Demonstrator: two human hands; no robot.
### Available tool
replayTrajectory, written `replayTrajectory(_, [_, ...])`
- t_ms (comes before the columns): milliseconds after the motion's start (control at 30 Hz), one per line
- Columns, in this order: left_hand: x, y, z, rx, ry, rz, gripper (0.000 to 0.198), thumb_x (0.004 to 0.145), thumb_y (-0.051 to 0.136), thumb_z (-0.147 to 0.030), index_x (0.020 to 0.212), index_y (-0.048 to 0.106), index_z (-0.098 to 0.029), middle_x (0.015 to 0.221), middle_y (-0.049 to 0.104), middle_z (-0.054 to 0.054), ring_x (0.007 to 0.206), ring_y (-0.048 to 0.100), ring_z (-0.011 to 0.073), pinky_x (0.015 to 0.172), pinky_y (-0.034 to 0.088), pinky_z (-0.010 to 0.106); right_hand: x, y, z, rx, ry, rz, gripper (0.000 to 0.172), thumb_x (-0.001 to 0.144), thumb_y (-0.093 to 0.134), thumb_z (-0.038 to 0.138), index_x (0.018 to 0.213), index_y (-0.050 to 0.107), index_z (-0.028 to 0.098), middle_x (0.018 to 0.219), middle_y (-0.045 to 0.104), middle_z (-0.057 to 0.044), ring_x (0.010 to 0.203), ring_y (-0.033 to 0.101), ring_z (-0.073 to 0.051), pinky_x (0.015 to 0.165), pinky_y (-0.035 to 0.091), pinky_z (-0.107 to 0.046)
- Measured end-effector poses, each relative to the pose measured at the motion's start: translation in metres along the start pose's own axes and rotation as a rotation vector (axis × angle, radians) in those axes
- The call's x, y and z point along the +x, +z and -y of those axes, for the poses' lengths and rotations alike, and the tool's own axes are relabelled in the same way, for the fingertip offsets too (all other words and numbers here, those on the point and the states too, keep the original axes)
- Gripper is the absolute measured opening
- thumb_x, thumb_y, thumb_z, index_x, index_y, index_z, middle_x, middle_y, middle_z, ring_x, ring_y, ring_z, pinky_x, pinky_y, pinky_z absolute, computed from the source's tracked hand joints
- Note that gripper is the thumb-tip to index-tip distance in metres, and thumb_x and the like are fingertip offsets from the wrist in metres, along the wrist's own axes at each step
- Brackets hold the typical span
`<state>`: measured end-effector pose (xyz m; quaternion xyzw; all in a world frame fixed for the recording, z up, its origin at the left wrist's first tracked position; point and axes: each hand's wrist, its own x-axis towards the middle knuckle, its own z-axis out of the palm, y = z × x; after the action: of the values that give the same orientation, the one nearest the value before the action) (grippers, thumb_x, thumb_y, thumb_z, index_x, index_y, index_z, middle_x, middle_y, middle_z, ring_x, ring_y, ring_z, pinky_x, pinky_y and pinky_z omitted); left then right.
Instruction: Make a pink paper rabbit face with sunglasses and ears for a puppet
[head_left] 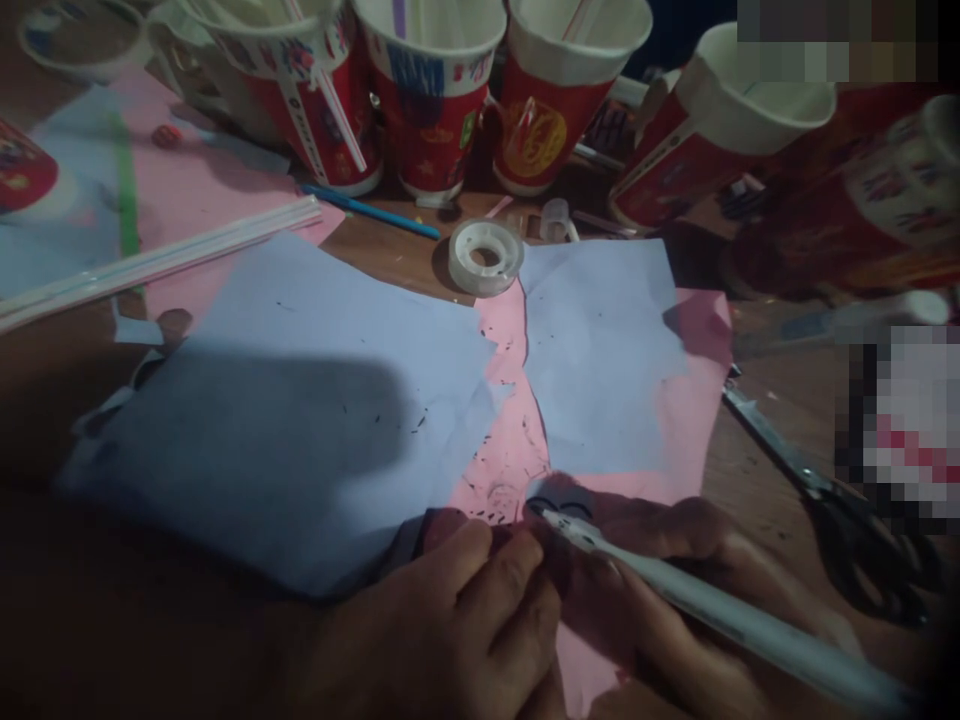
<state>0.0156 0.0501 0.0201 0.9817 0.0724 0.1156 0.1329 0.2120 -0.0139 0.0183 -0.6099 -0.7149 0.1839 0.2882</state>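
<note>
As right hand (645,640) grips one pen (750,625), scissors (825,490) lie.

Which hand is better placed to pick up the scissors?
Probably the right hand: the scissors lie on its side, though it holds the pen; the left hand holds down the paper piece.

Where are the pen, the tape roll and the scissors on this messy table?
pen (712,606): head view, middle of the white barrel.
tape roll (480,282): head view, front wall of the ring.
scissors (772,436): head view, on the blades.
</note>
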Motion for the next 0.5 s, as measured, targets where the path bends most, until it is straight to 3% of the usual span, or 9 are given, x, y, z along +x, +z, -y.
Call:
replayTrajectory(233, [0.0, -0.002, 0.001, 0.018, 0.014, 0.001, 0.015, 0.084, 0.05, -0.016, 0.084, 0.064, -0.022, 0.103, 0.069, 0.002, 0.099, 0.059, 0.0238, 0.075, 0.048, 0.037, 0.01, 0.0, 0.001, -0.116, -0.155, -0.019, 0.018, 0.075, 0.059, 0.02, 0.091, 0.061, 0.029, 0.07, 0.07, 0.006, 0.053, 0.067, -0.013, 0.045, 0.053, -0.018])
replayTrajectory(400, [0.001, -0.003, 0.002, 0.005, 0.01, 0.014, 0.015, 0.086, 0.049, -0.018, 0.085, 0.064, -0.023, 0.107, 0.067, 0.001, 0.104, 0.056, 0.0254, 0.076, 0.047, 0.039, 0.013, 0.002, 0.007, 0.015, 0.066, -0.058, 0.016, 0.072, 0.063, 0.019, 0.081, 0.055, 0.03, 0.058, 0.065, 0.007, 0.047, 0.063, -0.014, 0.047, 0.054, -0.024])
replayTrajectory(500, [0.001, -0.002, 0.003, -0.004, 0.022, 0.01, 0.014, 0.086, 0.05, -0.02, 0.083, 0.064, -0.023, 0.104, 0.068, 0.001, 0.105, 0.054, 0.0257, 0.076, 0.046, 0.04, 0.01, 0.003, 0.006, 0.125, 0.103, -0.053, 0.022, 0.07, 0.065, 0.016, 0.083, 0.058, 0.032, 0.06, 0.065, 0.007, 0.048, 0.062, -0.015, 0.045, 0.052, -0.025])
